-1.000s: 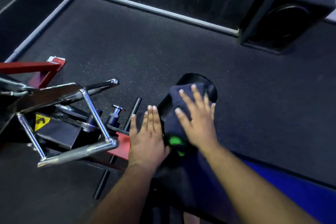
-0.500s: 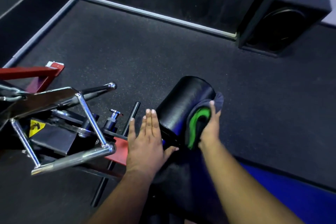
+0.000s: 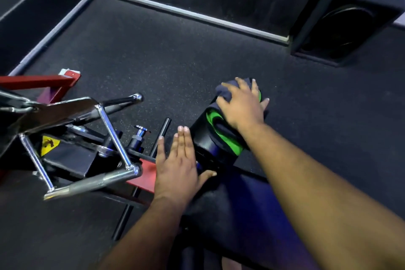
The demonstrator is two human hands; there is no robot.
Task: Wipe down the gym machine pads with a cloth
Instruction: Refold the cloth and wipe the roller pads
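Note:
A black cylindrical roller pad [image 3: 200, 136] of a gym machine lies at the centre. A dark cloth with green markings [image 3: 221, 125] is draped over its top and far end. My right hand [image 3: 241, 103] presses flat on the cloth at the roller's far end, fingers spread. My left hand [image 3: 178, 160] rests flat against the roller's near left side, fingers straight, thumb under the pad.
Chrome handles [image 3: 114, 138] and a red frame [image 3: 41, 82] of the machine stand at the left, with a yellow warning sticker [image 3: 49, 143]. A black speaker box [image 3: 350, 13] stands at the back right. Black rubber floor [image 3: 175, 50] surrounds the machine.
My right hand has carried the cloth from the roller's right side up over the top to its far end. My left hand has stayed against the roller.

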